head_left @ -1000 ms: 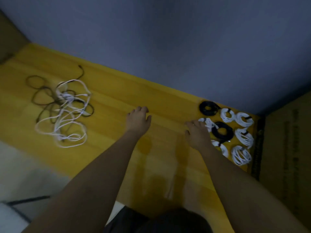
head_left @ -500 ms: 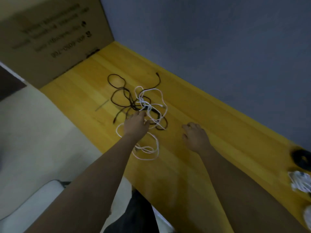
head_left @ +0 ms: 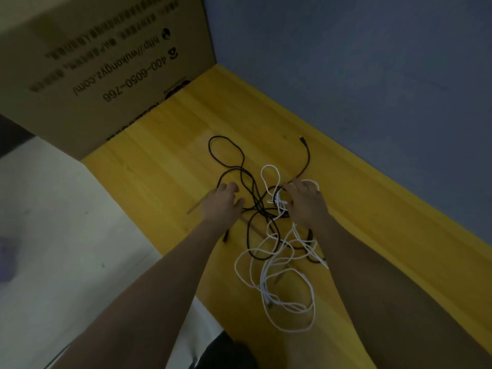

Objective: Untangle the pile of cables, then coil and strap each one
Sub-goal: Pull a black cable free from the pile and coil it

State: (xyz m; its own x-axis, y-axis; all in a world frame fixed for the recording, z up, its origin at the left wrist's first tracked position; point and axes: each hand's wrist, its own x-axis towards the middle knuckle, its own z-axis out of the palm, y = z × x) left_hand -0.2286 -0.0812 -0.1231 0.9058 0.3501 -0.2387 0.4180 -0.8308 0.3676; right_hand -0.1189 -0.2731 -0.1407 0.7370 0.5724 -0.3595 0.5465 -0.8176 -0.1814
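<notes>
A tangled pile of cables lies on the yellow wooden table (head_left: 159, 166). A black cable (head_left: 225, 139) loops at the far side, with one plug end (head_left: 303, 141) lying free. A white cable (head_left: 310, 288) spreads in loops toward me. My left hand (head_left: 219, 205) rests on the left black loop, fingers pointing away and thumb spread. My right hand (head_left: 306, 203) is over the knot in the middle, where its fingers curl into the white and black strands. My right forearm hides part of the pile.
A large cardboard box (head_left: 106, 62) with printed text stands at the table's left end. A blue-grey wall (head_left: 359, 75) runs along the far edge. The pale floor (head_left: 53, 235) lies below the near-left table edge.
The view swung left from the coiled cables to the tangled pile. Both hands moved onto the pile; my right hand went from bare table to the knot.
</notes>
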